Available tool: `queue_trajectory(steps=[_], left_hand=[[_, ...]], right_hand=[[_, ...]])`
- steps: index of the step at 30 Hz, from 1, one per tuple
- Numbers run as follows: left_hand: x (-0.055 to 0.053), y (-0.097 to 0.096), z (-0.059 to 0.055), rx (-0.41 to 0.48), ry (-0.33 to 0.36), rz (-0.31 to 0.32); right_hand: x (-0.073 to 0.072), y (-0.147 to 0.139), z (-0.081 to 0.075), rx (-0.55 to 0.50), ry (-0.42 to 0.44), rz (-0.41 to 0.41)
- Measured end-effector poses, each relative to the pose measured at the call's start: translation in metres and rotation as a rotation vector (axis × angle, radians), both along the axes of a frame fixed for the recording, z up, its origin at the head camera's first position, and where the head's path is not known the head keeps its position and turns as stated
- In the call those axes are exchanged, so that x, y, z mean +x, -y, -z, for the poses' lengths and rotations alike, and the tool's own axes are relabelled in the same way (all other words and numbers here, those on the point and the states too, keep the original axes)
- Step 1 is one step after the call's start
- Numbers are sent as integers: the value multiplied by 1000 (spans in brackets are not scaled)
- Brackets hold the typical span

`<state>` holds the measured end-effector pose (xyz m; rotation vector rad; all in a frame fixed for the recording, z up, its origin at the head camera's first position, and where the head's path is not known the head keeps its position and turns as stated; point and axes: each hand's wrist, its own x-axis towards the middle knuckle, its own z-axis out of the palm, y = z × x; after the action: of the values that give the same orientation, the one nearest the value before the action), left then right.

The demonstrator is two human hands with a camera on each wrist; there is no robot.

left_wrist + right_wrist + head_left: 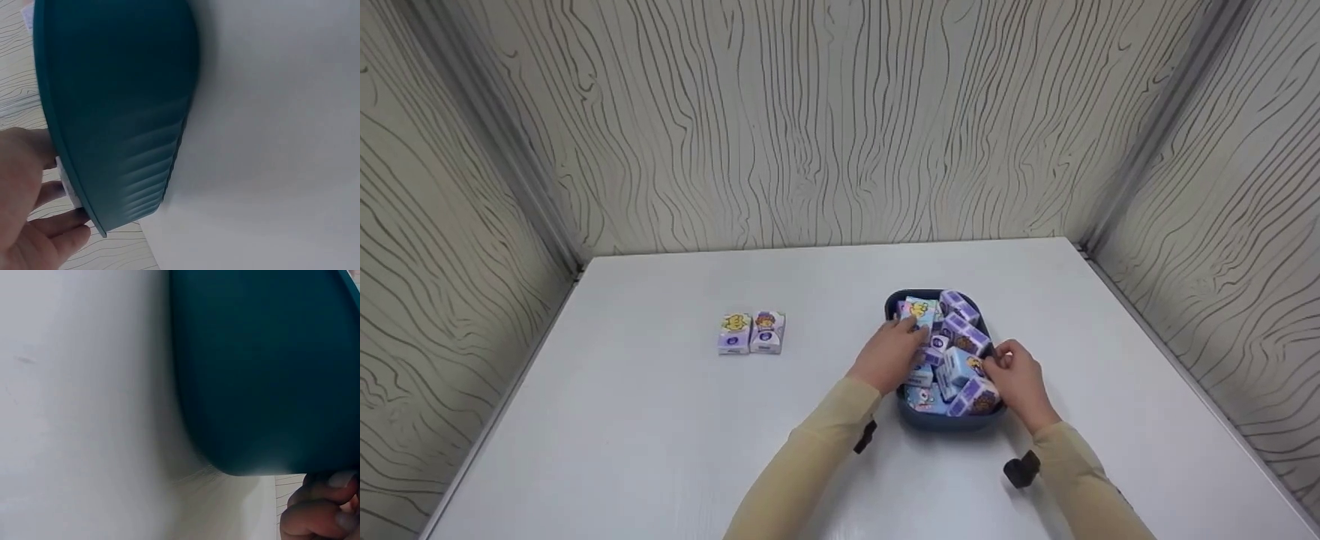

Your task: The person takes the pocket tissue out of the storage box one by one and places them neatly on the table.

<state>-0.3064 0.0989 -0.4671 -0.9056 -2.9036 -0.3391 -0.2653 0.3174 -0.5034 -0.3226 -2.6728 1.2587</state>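
A dark blue-teal plastic bin [941,422] stands on the white table, filled with several small printed boxes. My left hand [891,351] reaches over its left rim and grips a small light-blue box with a yellow figure [919,308] that lies on top of the pile. In the left wrist view the fingers curl at the rim around a pale box edge [67,183]. At the right rim, my right hand [1021,381] has curled fingers and pinches the bin's edge, close beside a light-blue box [962,366]. The bin wall fills much of the right wrist view.
Two small purple-and-white boxes, one with a yellow figure [734,334] and one with a purple figure [767,332], stand side by side left of the bin. Wood-grain panels [825,127] enclose the table [622,420] at the back and sides.
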Motion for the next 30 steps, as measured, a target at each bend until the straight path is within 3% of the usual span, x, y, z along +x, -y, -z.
queue_trajectory(steps=[13, 20, 30], left_hand=[[-2, -12, 0, 106, -121, -117], [1, -12, 3, 58, -210, -98], [6, -15, 1, 96, -116, -122]], right_hand=[[0, 1, 1, -15, 2, 6], [0, 1, 0, 1, -39, 11], [1, -1, 1, 2, -13, -3]])
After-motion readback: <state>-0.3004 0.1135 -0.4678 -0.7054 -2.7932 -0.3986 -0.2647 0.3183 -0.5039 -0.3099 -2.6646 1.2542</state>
